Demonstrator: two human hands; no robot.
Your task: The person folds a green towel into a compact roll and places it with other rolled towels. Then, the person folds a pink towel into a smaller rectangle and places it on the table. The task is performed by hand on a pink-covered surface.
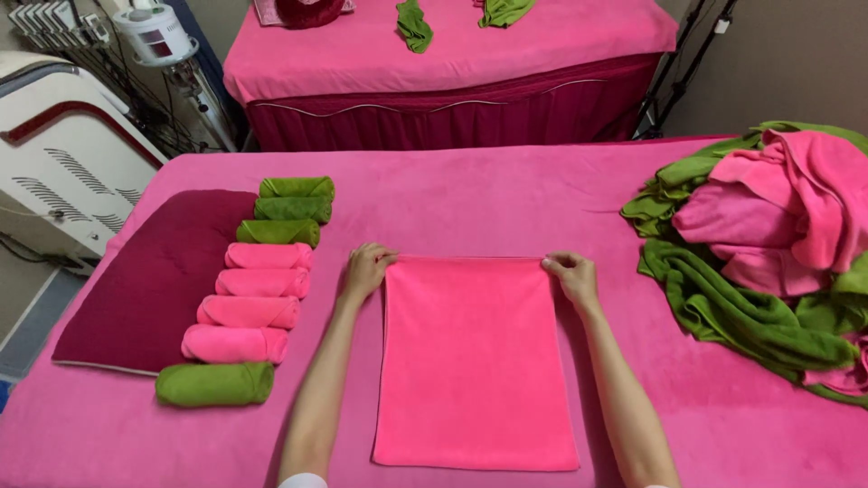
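A: Where are the hands?

B: Well apart. The left hand (pixel 364 271) pinches the far left corner of the pink towel (pixel 472 361), at about 10 o'clock of it; the right hand (pixel 572 276) pinches the far right corner, at about 2 o'clock. Each is closed on its corner.

A: And the towel?

B: It lies flat on the pink bed (pixel 506 199), already folded to a tall rectangle, its near edge at 6 o'clock toward the person.

A: So which step is this?

B: My guess is the fold is done and rolling starts from the far edge. That calls for both corners turning together, evenly, or the roll comes out skewed.

A: What lies around?

B: At 9 o'clock, a row of rolls (pixel 258 285), pink and green, beside a maroon pad (pixel 149 280). At 3 o'clock, a loose pile (pixel 768 253).
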